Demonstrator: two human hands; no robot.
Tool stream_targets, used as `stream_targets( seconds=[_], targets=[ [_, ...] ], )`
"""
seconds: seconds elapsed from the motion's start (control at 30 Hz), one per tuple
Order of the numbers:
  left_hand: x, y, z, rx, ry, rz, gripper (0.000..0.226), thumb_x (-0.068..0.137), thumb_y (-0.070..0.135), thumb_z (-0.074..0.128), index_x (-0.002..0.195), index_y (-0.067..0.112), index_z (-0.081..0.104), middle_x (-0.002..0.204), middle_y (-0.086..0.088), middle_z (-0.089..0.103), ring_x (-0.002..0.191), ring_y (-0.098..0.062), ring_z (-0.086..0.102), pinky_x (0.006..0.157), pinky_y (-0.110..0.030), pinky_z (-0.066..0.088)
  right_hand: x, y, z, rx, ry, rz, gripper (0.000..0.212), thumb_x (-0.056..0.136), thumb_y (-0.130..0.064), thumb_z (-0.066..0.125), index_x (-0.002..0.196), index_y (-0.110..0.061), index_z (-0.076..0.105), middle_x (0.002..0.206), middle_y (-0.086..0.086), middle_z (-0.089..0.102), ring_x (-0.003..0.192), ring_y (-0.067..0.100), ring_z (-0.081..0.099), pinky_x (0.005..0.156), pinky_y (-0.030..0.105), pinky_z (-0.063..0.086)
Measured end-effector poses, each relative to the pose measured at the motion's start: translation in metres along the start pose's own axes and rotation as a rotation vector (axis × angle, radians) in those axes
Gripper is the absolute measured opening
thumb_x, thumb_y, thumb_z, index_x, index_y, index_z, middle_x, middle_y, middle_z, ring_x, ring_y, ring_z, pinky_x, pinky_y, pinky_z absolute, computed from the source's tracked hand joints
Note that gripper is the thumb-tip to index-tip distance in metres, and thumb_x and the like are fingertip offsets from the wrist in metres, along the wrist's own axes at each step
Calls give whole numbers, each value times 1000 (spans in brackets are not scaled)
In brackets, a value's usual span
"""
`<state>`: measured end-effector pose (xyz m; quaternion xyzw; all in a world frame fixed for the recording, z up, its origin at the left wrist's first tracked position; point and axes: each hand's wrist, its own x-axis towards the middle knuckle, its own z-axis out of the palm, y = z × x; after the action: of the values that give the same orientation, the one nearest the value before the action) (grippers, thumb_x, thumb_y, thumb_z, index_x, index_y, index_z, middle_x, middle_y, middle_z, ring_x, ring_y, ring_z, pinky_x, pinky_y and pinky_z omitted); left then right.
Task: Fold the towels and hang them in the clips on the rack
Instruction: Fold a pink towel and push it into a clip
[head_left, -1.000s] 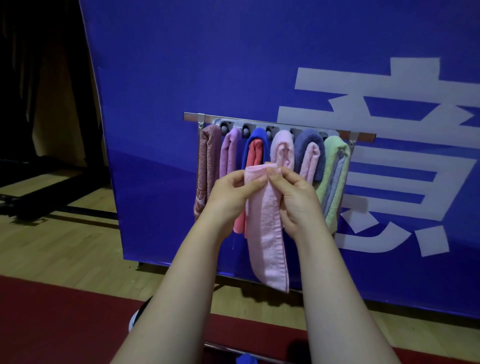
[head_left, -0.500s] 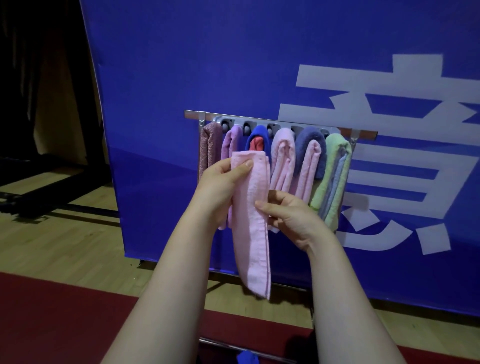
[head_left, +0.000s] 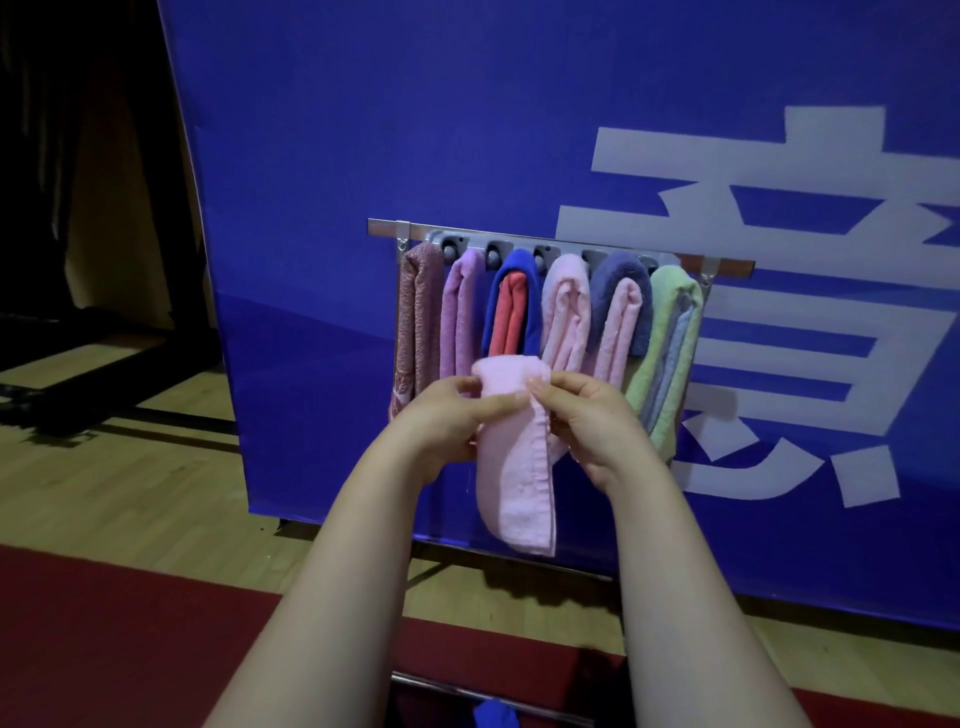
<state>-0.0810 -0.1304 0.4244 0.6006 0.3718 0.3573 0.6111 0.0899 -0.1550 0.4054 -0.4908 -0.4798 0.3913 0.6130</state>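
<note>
A folded pink towel (head_left: 514, 467) hangs as a long strip in front of the rack, its folded top between my two hands. My left hand (head_left: 447, 415) grips its upper left side, thumb across the front. My right hand (head_left: 592, 415) pinches its upper right edge. Behind them, a grey clip rack (head_left: 524, 249) on a metal bar holds several folded towels: a maroon towel (head_left: 418, 317), a lilac towel (head_left: 460, 312), a blue and red towel (head_left: 511, 306), a pink hung towel (head_left: 569, 312), a blue and pink towel (head_left: 623, 312) and a green towel (head_left: 670, 348).
The rack hangs on a tall blue banner (head_left: 363, 130) with large white characters. Below lie a wooden floor (head_left: 130, 467) and a red mat (head_left: 104, 649). A metal rail (head_left: 467, 691) with a blue cloth (head_left: 496, 714) shows at the bottom edge. Dark space lies at the left.
The pink towel has come down and rightward from the rack's left clips. My right hand rose from the towel's middle to its upper edge, level with my left hand.
</note>
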Motion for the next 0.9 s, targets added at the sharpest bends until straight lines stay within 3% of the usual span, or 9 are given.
stream_targets(
  seconds=[0.1, 0.2, 0.27, 0.4, 0.53, 0.63, 0.73, 0.83, 0.9],
  targets=[
    [1, -3, 1, 1, 52, -3, 76, 79, 19, 83, 144, 10, 46, 128, -11, 62, 101, -23, 69, 79, -38, 62, 3, 3, -2, 69, 87, 38, 15, 89, -20, 70, 92, -7, 77, 88, 20, 74, 84, 33, 63, 79, 46, 45],
    [3, -7, 3, -26, 177, 56, 76, 77, 19, 85, 143, 13, 47, 135, -10, 55, 104, -25, 67, 86, -47, 60, 4, 6, -3, 35, 70, 97, 23, 90, -26, 69, 99, -6, 76, 92, 16, 76, 85, 29, 67, 75, 36, 47],
    [5, -8, 3, -76, 266, 86, 70, 76, 19, 85, 137, 16, 52, 133, -10, 56, 105, -27, 67, 89, -53, 57, 2, 7, -4, -32, 5, 139, 25, 92, -30, 68, 101, -8, 74, 90, 9, 77, 80, 22, 69, 66, 30, 51],
    [6, -10, 3, -76, 377, 123, 52, 73, 26, 86, 119, 25, 63, 127, -6, 59, 103, -25, 67, 86, -50, 59, -1, 5, -3, -77, -55, 154, 15, 91, -25, 70, 93, -11, 74, 94, 9, 77, 89, 21, 71, 81, 36, 57],
    [7, -11, 3, -76, 363, 137, 31, 81, 22, 80, 108, 18, 65, 112, -10, 67, 95, -30, 70, 78, -52, 59, 4, 6, 0, -126, 13, 87, 13, 92, -21, 67, 83, -17, 76, 84, 4, 76, 84, 23, 67, 76, 36, 51],
    [6, -8, 6, -50, 335, 171, 34, 90, 23, 72, 114, 5, 57, 97, -9, 64, 70, -20, 63, 62, -32, 57, 5, 3, 2, -84, 40, 54, 17, 96, -15, 61, 84, -14, 73, 77, 1, 73, 76, 18, 63, 70, 30, 50],
    [5, -8, 6, -26, 336, 199, 34, 95, 32, 66, 106, 2, 55, 80, -5, 62, 57, -8, 59, 50, -18, 51, 4, -4, 1, 39, 62, 58, 14, 99, -12, 56, 95, -10, 69, 82, 6, 73, 73, 16, 67, 62, 27, 53],
    [4, -11, 3, 33, 292, 224, 45, 96, 47, 60, 102, 2, 64, 81, -3, 67, 74, -13, 63, 68, -29, 59, 3, -11, 0, 174, 99, 77, 14, 99, -11, 55, 99, -6, 67, 82, 9, 74, 75, 20, 68, 64, 31, 55],
    [1, -12, 2, 99, 251, 252, 51, 96, 58, 51, 94, 13, 74, 78, 7, 68, 77, -9, 62, 81, -31, 55, 0, -17, 0, 297, 107, 76, 14, 99, -9, 55, 99, -2, 67, 85, 12, 74, 79, 21, 69, 71, 34, 57]
  ],
)
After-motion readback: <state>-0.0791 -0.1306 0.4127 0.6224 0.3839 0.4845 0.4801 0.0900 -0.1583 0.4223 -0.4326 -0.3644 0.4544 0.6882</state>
